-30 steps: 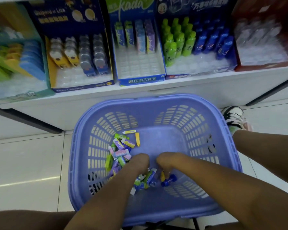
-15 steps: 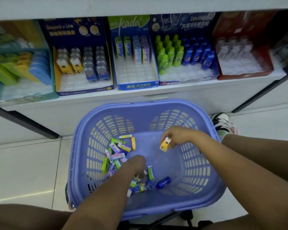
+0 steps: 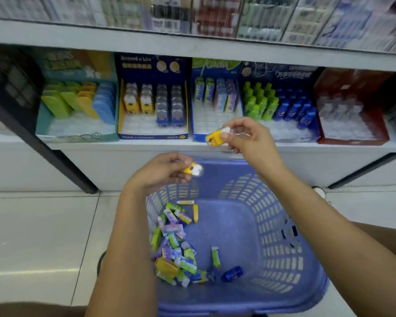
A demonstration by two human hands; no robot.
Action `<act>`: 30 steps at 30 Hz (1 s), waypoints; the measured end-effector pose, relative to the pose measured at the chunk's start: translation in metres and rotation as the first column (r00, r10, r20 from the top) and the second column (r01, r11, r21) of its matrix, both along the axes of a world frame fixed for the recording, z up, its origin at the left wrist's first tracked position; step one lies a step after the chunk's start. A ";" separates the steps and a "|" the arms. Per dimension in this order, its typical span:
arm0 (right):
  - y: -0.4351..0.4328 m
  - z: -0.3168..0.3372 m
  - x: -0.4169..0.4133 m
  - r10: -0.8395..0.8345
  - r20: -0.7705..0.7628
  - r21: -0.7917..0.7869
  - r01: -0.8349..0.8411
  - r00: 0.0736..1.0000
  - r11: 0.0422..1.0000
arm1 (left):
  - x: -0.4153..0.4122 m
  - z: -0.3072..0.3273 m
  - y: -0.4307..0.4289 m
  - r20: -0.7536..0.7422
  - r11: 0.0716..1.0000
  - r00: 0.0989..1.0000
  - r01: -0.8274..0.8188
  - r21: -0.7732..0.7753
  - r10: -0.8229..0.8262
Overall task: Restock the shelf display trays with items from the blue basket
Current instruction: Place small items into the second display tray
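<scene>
The blue basket (image 3: 284,259) stands on the floor below the shelf, with several small colourful packs (image 3: 174,243) piled at its left and a blue bottle-shaped item (image 3: 232,273) near its front. My left hand (image 3: 160,173) is raised over the basket's far rim and pinches a small yellow-and-white item (image 3: 192,169). My right hand (image 3: 247,138) is higher, in front of the shelf edge, pinching another yellow-and-white item (image 3: 215,137). The dark blue display tray (image 3: 153,133) holds rows of the same yellow items and grey ones.
Other trays line the shelf: a teal one (image 3: 78,136) at left, a blue tray of packs (image 3: 197,133), one with green and blue bottles (image 3: 281,106), a red one (image 3: 352,138) at right. A black shelf leg (image 3: 55,156) slants down left. A shoe (image 3: 320,193) shows right of the basket.
Both hands rose out of the basket toward the shelf. The left hand came up holding a yellow item; the right hand lifted its yellow item higher. The camera tilted up.
</scene>
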State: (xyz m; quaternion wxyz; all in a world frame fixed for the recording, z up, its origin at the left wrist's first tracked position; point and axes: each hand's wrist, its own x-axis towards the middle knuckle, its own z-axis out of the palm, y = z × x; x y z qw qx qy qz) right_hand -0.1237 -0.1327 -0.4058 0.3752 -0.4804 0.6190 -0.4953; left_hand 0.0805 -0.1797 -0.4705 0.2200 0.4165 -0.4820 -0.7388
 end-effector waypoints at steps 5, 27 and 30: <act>-0.042 0.025 0.050 0.031 -0.139 -0.201 -0.059 0.990 0.978 | 0.041 0.027 -0.007 -0.245 0.933 0.913 -0.353 -0.076 0.325; -0.151 0.030 0.134 0.249 -0.893 0.167 -0.238 0.375 0.957 | 0.062 0.029 -0.022 -0.308 0.694 0.690 -0.711 -0.116 0.655; -0.141 0.046 0.139 0.296 -0.781 0.157 -0.285 0.551 0.946 | 0.058 0.031 -0.021 -0.316 0.671 0.677 -0.727 -0.145 0.665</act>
